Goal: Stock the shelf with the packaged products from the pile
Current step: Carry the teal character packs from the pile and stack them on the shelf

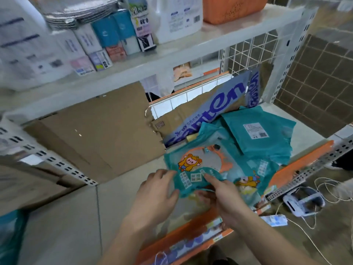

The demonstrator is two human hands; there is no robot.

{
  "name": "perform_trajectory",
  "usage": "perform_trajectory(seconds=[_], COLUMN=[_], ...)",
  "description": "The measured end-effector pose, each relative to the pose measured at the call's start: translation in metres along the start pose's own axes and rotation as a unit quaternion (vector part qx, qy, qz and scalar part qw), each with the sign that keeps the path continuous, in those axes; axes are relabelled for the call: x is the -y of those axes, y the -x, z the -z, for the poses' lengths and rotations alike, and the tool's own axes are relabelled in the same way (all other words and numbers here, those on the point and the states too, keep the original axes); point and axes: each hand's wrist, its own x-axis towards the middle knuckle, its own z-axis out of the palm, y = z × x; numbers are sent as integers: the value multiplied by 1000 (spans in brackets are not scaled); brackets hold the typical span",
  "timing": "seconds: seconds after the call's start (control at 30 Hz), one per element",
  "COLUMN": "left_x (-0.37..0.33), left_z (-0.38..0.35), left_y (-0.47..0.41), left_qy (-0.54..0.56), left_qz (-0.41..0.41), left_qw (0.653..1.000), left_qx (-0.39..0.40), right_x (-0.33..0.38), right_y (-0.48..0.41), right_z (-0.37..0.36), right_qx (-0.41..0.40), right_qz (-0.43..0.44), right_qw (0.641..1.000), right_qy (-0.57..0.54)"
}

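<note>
Both hands meet at the near edge of a teal packet (pixel 200 169) printed with a yellow cartoon figure. The left hand (pixel 158 190) grips the packet's left corner, thumb against its front edge and fingers curled behind. The right hand (pixel 223 197) pinches the same edge, forefinger lying on top and thumb underneath. The packet is held low over the lower shelf board (pixel 118 197), just behind the orange price rail (pixel 191 232) along the shelf's front.

Its far end rests against the pile. A second cartoon packet (pixel 248 181) lies just beside it on the right, and behind that lie plain teal bags (pixel 267 142), one with a white label. A torn sheet of cardboard with blue lettering (pixel 215 109) leans over the pile from behind. To the left a brown cardboard box (pixel 91 131) fills the rest of the shelf bay.

Behind these runs a white wire mesh panel (pixel 248 54). The upper shelf (pixel 172 52) carries small boxes (pixel 107 33), a stack of foil trays (pixel 76 12), a white jug (pixel 177 16) and an orange basket (pixel 229 8).

On the floor to the right, white cables (pixel 324 190) trail around a white device (pixel 303 203).
</note>
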Motion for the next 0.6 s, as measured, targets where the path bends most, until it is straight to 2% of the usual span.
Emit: perform_trajectory(seconds=[0.17, 0.27, 0.47, 0.6], left_x=[48, 85, 136, 152], left_z=[14, 19, 18, 13], left_y=[41, 72, 119, 139], left_qy=[12, 27, 44, 53], left_qz=[21, 55, 114, 140], left_qw=[999, 997, 991, 988], left_qx=[-30, -44, -49, -37], right_x=[-17, -29, -74, -93], right_y=[18, 16, -12, -26], right_z=[-34, -63, -117, -144], right_qx=[10, 55, 132, 151], right_qz=[23, 9, -39, -23], right_qw=[996, 980, 912, 856], right_qy=[85, 193, 387, 494])
